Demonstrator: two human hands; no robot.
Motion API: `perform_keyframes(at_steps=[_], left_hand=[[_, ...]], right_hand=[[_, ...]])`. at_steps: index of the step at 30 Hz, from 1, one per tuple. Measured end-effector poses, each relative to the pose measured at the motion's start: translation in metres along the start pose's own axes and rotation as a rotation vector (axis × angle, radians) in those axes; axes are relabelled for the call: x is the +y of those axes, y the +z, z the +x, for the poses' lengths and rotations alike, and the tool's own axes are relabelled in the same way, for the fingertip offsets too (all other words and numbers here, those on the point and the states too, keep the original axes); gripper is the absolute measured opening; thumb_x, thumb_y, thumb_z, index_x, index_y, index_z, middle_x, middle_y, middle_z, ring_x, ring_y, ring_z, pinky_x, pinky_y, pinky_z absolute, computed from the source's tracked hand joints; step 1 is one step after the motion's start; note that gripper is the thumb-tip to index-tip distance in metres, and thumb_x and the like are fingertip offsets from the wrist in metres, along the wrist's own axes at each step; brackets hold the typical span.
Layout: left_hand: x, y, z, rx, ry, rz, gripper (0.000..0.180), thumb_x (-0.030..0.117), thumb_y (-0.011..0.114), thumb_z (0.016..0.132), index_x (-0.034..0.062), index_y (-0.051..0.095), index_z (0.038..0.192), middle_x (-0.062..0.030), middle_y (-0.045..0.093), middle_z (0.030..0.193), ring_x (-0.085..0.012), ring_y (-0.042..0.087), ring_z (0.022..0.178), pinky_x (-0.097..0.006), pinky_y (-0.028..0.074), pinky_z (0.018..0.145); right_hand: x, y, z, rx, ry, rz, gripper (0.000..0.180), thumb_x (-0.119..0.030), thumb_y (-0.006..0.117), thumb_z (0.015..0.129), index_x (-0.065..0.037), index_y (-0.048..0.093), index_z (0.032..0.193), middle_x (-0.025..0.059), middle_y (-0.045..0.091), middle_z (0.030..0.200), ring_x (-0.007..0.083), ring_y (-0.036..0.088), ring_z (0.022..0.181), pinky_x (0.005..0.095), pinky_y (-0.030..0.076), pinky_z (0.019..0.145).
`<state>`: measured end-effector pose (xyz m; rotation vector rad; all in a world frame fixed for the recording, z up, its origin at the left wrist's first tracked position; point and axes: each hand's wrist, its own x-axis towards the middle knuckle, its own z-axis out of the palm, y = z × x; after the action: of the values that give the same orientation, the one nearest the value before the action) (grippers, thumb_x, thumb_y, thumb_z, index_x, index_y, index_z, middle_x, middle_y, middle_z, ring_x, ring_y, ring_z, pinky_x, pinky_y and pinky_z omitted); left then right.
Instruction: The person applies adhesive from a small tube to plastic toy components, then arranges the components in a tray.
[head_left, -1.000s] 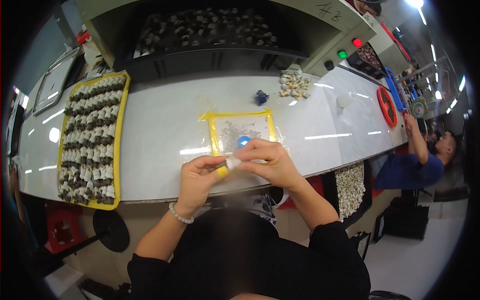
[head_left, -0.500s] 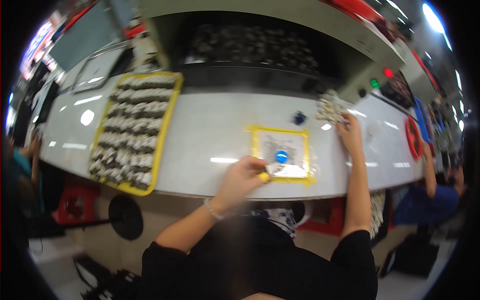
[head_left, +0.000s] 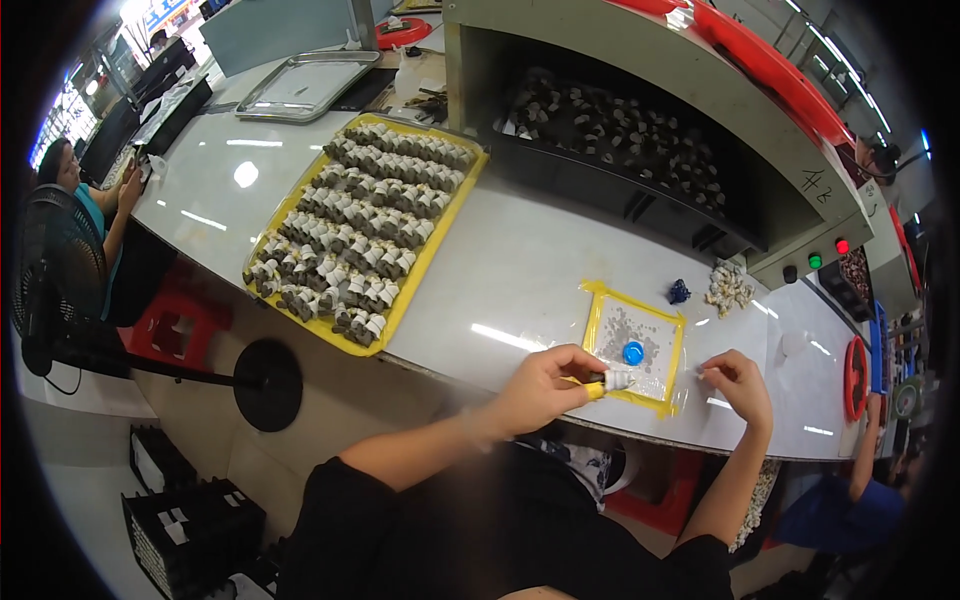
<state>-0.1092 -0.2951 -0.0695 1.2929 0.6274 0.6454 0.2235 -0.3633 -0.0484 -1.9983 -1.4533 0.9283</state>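
My left hand [head_left: 548, 392] pinches a small white-and-dark moulded piece [head_left: 617, 380] above the near-left edge of the work pad. Something yellow [head_left: 594, 389] shows at the fingertips, perhaps a finger cover. To the right of the pad, my right hand [head_left: 741, 388] has its thumb and fingers pressed together, with a tiny pale bit at the tips that is too small to name. The pad [head_left: 594, 325], bordered with yellow tape, has grey smudges and a round blue cap [head_left: 633, 352] on it. Beyond it lie a pile of small cream-coloured parts [head_left: 729, 288] and a dark blue lump [head_left: 679, 291].
A yellow tray [head_left: 467, 195] with rows of white-and-dark pieces stands to the left. At the back, a metal cabinet [head_left: 800, 180] holds a dark tray of similar pieces [head_left: 620, 130]. A red dish [head_left: 855, 378] sits far right. Other people work at both sides; a fan [head_left: 60, 260] stands left.
My right hand has left the cream parts pile and come back nearer the pad. My left hand still holds its piece. The view has swung, showing more on the left.
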Motion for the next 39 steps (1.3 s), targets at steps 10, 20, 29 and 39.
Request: perform_keyframes(at_steps=[10, 20, 29, 39], left_hand=[[0.077, -0.253, -0.012, 0.816, 0.287, 0.850, 0.020, 0.002, 0.062, 0.078, -0.0002, 0.063, 0.098, -0.0055, 0.065, 0.079, -0.0091, 0.061, 0.071, -0.024, 0.049, 0.061], [0.053, -0.376, 0.023, 0.873, 0.081, 1.210, 0.019, 0.005, 0.060, 0.076, 0.0018, 0.063, 0.094, -0.0141, 0.067, 0.088, -0.0275, 0.064, 0.078, -0.035, 0.050, 0.070], [0.060, -0.361, 0.025, 0.763, 0.144, 1.469, 0.028, 0.011, 0.057, 0.079, 0.0028, 0.060, 0.106, -0.0167, 0.062, 0.101, -0.0338, 0.057, 0.092, -0.042, 0.045, 0.085], [0.109, -0.156, 0.103, 0.267, 0.657, 1.316, 0.034, 0.014, 0.057, 0.082, 0.0000, 0.056, 0.112, -0.0197, 0.054, 0.114, -0.0325, 0.051, 0.108, -0.037, 0.041, 0.092]], right_hand=[[0.006, 0.024, 0.004, 0.189, -0.020, -0.036, 0.025, -0.001, 0.067, 0.070, 0.002, 0.061, 0.094, 0.0000, 0.053, 0.075, 0.0076, 0.047, 0.063, 0.0211, 0.042, 0.059], [0.000, 0.031, -0.010, 0.264, -0.176, -0.063, 0.028, 0.008, 0.054, 0.078, 0.002, 0.058, 0.105, -0.0007, 0.050, 0.082, 0.0072, 0.046, 0.070, 0.0204, 0.043, 0.067], [0.015, 0.050, -0.009, 0.216, -0.213, 0.545, 0.015, 0.008, 0.061, 0.077, -0.001, 0.055, 0.087, -0.0008, 0.051, 0.088, 0.0048, 0.048, 0.075, 0.0184, 0.040, 0.065], [0.018, 0.064, -0.003, 0.419, -0.231, 0.395, 0.011, 0.002, 0.064, 0.074, 0.000, 0.058, 0.084, 0.0039, 0.054, 0.087, 0.0110, 0.051, 0.078, 0.0221, 0.041, 0.070]])
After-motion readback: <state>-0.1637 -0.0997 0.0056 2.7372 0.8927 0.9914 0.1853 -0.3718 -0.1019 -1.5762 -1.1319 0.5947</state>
